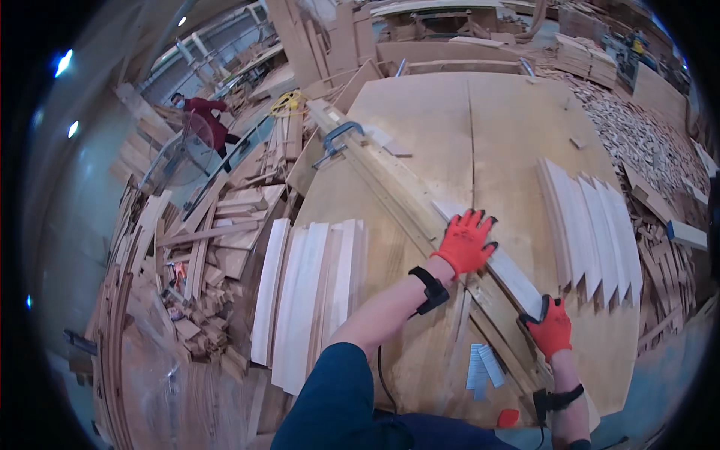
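Pressing flat and open, the left hand [466, 241] tops a pale strip [501, 264] whose near end the right hand [552, 328] grips beside the fence [390, 196].

A single head-worn fisheye view looks steeply down and forward from above the person's own chest. It sits close over the table [450, 127], whose straight edges bow toward the rim, and the floor of wood offcuts [645, 142] curves away beyond the fingers.

We see a bright, even light from above with soft shadows. Small lamps [64, 62] glare blue at our left. Edges bend, turn dark and look a bit blurry.
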`<move>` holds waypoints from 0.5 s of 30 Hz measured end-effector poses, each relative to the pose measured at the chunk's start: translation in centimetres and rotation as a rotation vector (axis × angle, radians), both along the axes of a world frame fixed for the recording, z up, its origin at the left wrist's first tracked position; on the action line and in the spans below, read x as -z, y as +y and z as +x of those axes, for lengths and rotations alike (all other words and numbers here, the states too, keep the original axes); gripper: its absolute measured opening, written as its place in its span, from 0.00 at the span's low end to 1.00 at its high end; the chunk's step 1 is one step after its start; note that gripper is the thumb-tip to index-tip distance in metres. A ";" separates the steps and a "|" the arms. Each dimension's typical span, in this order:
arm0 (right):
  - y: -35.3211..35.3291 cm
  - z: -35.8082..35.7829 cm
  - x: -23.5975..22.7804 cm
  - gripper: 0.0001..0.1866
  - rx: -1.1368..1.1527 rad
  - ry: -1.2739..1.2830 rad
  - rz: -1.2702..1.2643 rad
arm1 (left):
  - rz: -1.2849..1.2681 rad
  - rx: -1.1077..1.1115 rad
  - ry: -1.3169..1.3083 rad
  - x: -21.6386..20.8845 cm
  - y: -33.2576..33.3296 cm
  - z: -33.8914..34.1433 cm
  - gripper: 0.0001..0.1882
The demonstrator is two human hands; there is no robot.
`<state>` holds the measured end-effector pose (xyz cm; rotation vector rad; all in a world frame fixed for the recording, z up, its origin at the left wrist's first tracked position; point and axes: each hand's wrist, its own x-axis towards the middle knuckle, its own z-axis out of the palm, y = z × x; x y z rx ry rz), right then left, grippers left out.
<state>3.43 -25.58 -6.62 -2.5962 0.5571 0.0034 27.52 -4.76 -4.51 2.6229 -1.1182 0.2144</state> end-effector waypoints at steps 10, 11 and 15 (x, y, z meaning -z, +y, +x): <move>3.2 14.7 2.3 0.37 0.022 -0.034 -0.068 | 0.024 -0.182 0.156 3.8 5.2 6.3 0.32; 3.4 15.9 2.5 0.37 0.027 -0.040 -0.095 | 0.032 -0.181 0.158 3.9 5.2 6.9 0.32; 3.8 19.3 2.3 0.39 -0.022 0.011 -0.121 | 0.064 -0.179 0.181 3.9 5.4 9.4 0.30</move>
